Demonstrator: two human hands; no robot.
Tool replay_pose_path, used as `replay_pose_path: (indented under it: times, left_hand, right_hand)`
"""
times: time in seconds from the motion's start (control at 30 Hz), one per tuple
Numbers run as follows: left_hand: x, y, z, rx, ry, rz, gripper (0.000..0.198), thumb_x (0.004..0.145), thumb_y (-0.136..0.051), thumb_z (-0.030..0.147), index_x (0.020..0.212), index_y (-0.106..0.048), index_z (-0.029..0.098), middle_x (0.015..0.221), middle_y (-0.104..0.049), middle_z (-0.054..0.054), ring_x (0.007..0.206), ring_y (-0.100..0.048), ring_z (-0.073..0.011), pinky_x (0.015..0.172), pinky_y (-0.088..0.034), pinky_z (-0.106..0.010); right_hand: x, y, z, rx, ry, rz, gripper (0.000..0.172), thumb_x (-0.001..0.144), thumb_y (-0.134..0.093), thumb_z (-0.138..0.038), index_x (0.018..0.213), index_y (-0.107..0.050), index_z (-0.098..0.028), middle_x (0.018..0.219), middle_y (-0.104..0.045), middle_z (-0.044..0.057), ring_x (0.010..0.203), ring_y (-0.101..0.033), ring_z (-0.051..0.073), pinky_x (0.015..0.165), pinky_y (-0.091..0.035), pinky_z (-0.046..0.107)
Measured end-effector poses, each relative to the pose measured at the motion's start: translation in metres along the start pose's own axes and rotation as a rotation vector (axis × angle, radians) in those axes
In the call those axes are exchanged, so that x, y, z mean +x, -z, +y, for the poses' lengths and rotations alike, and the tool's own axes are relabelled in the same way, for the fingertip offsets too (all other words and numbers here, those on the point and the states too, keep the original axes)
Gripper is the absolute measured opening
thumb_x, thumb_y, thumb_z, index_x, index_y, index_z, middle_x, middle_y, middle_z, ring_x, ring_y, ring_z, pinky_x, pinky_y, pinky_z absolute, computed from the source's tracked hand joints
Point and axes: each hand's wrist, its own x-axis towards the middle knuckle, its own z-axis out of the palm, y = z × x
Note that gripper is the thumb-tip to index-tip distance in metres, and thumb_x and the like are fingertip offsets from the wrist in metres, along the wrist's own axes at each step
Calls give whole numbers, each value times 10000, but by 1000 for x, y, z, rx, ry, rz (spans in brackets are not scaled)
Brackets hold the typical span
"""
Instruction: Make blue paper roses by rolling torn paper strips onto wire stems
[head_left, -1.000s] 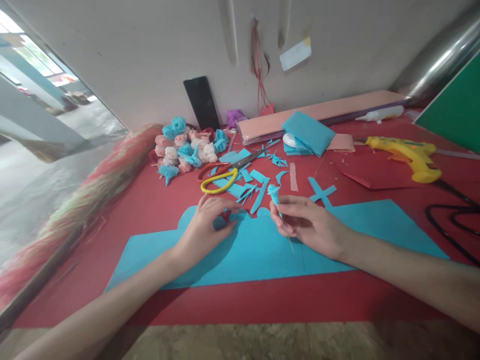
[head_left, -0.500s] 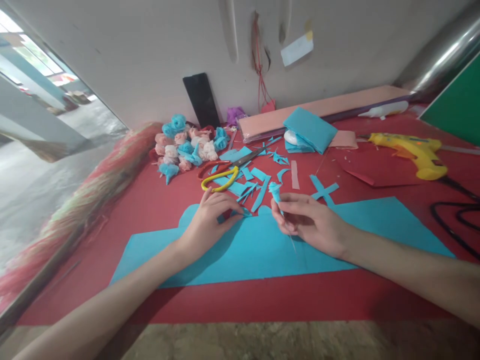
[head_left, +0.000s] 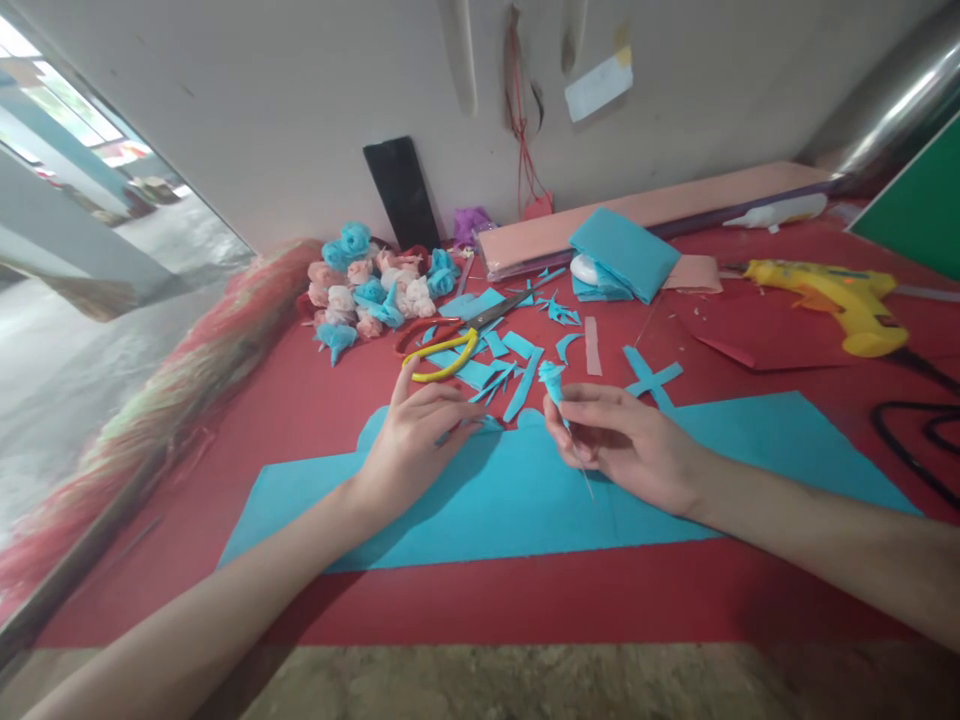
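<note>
My right hand (head_left: 626, 440) is closed around a small blue paper flower (head_left: 552, 380), its bud upright above the fingers. The thin wire stem pokes out below the hand. My left hand (head_left: 420, 435) pinches a small blue paper piece (head_left: 490, 424) between thumb and fingers, partly hidden by them. Both hands are over a long blue paper sheet (head_left: 480, 510) spread on the red table covering (head_left: 450, 610). Just beyond my left hand lie scissors (head_left: 439, 358) with one yellow and one red handle, among blue paper scraps (head_left: 517, 345).
Finished paper flowers (head_left: 375, 285) in blue, pink and white are piled at the back left. A black phone (head_left: 401, 195) leans on the wall. A yellow glue gun (head_left: 836, 295) with a black cord lies right. Folded blue paper (head_left: 626, 255) and a white bottle (head_left: 780, 212) sit behind.
My left fingers have shifted slightly left and up, the index finger lifting toward the scissors' handle. The right hand still holds the flower in nearly the same place. The view has tilted a little.
</note>
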Motion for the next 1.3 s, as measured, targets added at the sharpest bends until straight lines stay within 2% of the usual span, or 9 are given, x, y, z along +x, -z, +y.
replay_pose_path:
  times: [0.1, 0.27, 0.57, 0.77, 0.9, 1.03, 1.1, 1.2, 1.3]
  left_hand:
    - [0, 1, 0, 1, -23, 0, 115, 859, -580, 156, 787, -648, 213, 764, -739, 15, 825, -676, -173, 1127, -242, -532]
    - [-1, 1, 1, -9, -28, 5, 123, 861, -583, 158, 768, -639, 217, 936, -739, -3, 948, -655, -183, 1142, -194, -530]
    - [0, 1, 3, -96, 117, -14, 105, 864, -514, 147, 795, -576, 197, 769, -682, 11, 738, -648, -148, 1097, -283, -526]
    - [3, 9, 3, -222, 270, 96, 27, 859, -534, 195, 878, -552, 203, 821, -670, -11, 749, -654, -154, 837, -521, -350]
    - [5, 18, 11, -309, 303, 162, 60, 850, -568, 204, 893, -526, 203, 836, -630, -8, 771, -656, -138, 683, -544, -243]
    - [8, 34, 27, -359, 270, 197, 81, 842, -579, 163, 843, -514, 211, 799, -610, 20, 763, -646, -115, 708, -543, -237]
    - [11, 45, 36, -364, 238, 212, 99, 835, -585, 141, 823, -521, 215, 771, -621, 39, 729, -636, -101, 725, -532, -246]
    - [20, 60, 49, -323, 161, 251, 135, 815, -599, 101, 841, -535, 217, 762, -644, 66, 710, -635, -86, 905, -486, -328]
    - [32, 70, 60, -277, 95, 309, 165, 796, -620, 77, 848, -542, 212, 778, -654, 77, 728, -640, -80, 1039, -401, -375]
  right_hand:
    - [0, 0, 0, 0, -1, -5, 134, 738, -697, -273, 697, -669, -149, 575, -553, -20, 462, -405, 59, 440, -253, 219]
    - [1, 1, 0, 2, -4, -6, 127, 745, -692, -262, 701, -677, -143, 580, -568, -15, 463, -418, 54, 442, -268, 207]
    - [1, 2, 1, 6, -4, -15, 126, 748, -691, -256, 700, -658, -144, 575, -569, -23, 444, -414, 48, 427, -272, 194]
    - [-1, -1, -2, -47, 8, -24, 145, 760, -690, -281, 702, -659, -152, 588, -573, -23, 452, -419, 48, 426, -274, 190]
    - [-9, -13, -10, -146, 56, -56, 128, 792, -686, -273, 713, -697, -172, 612, -592, -21, 471, -425, 43, 445, -298, 183]
    - [-18, -27, -24, -319, 206, -106, 90, 775, -707, -160, 708, -750, -201, 695, -616, -5, 540, -462, 58, 490, -361, 193]
    - [-22, -32, -32, -505, 414, -158, 153, 784, -688, -102, 780, -774, -229, 790, -622, 14, 656, -537, 91, 560, -425, 207]
    - [-28, -37, -41, -824, 761, -187, 191, 849, -634, -126, 896, -770, -252, 937, -608, 43, 737, -561, 114, 609, -471, 229]
    - [-33, -40, -45, -992, 922, -126, 177, 880, -600, -144, 882, -757, -225, 1015, -567, 57, 723, -543, 105, 599, -479, 232]
